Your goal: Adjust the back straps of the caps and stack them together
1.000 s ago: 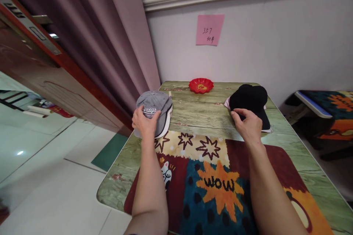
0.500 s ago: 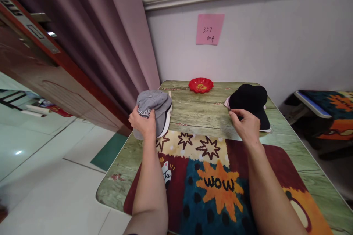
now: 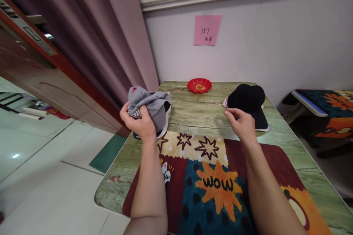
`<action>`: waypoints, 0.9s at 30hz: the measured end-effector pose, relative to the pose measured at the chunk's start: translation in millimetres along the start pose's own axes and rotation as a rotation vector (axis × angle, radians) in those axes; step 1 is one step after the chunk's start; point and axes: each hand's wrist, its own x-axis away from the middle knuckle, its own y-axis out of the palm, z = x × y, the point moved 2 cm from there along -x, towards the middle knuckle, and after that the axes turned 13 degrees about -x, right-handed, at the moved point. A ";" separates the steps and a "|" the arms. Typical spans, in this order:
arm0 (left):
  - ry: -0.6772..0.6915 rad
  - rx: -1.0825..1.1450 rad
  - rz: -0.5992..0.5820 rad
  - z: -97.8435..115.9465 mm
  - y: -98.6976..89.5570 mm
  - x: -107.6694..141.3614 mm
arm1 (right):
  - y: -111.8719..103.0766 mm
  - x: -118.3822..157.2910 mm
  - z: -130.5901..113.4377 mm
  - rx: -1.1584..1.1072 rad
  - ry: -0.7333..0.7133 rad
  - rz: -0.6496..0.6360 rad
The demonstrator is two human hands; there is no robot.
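Bench [image 3: 193, 112], wood-patterned, carries a printed mat [image 3: 219, 174] along its near side. Grey cap [image 3: 151, 104]: at the mat's far left corner, its crown bunched in the grasp of the left hand [image 3: 140, 123], over lower caps — a dark brim [image 3: 138, 135] and a white brim [image 3: 163, 130] show beneath. Likely faults: the soft crown could slip if the fingers slacken; the lower caps could be dragged along, since the brims overlap. Black cap [image 3: 246, 101]: beyond the mat's far right part, a pale pink edge [image 3: 225, 102] beside it. Right hand [image 3: 240, 122], loosely curled with nothing seen in it, partly blocks that cap; contact cannot be told. Red dish [image 3: 199, 86]: beyond the mat, between the caps. Pink note [image 3: 207, 30]: upright, farther beyond the mat — handwritten.
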 end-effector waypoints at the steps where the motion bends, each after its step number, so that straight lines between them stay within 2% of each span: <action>1: -0.020 0.082 -0.031 8.6 0.7 4.2 | 3.6 1.4 -1.2 -0.093 0.026 -0.048; 3: -0.050 0.241 -0.096 26.6 3.0 15.8 | 13.4 5.8 -4.8 -0.305 0.116 -0.179; 6: -0.085 0.431 -0.224 51.0 7.9 38.8 | 29.3 14.6 -11.8 -0.574 0.361 -0.360; 9: -0.106 0.521 -0.385 67.2 13.9 62.6 | 37.6 19.3 -18.3 -0.761 0.572 -0.409; 11: -0.093 0.540 -0.479 72.3 18.5 75.1 | 37.5 18.1 -21.4 -0.886 0.611 -0.407; 14: 0.000 0.524 -0.593 73.6 26.2 85.6 | 30.1 11.1 -21.3 -1.044 0.544 -0.306; 18: 0.293 0.405 -0.775 72.8 35.1 88.9 | 16.8 0.8 -15.0 -1.134 0.423 -0.071; 20: 0.448 0.304 -0.803 73.4 36.7 89.4 | 12.6 -2.3 -13.5 -1.167 0.390 -0.010; 22: 0.535 0.213 -0.801 74.7 36.6 89.7 | 9.8 -3.9 -14.9 -1.200 0.350 0.009; 24: 0.517 0.155 -0.832 75.5 35.9 89.2 | 7.6 -3.9 -19.2 -1.231 0.291 0.008; 27: 0.379 0.079 -1.003 72.3 36.0 87.6 | 4.7 -1.6 -28.6 -1.251 0.210 -0.048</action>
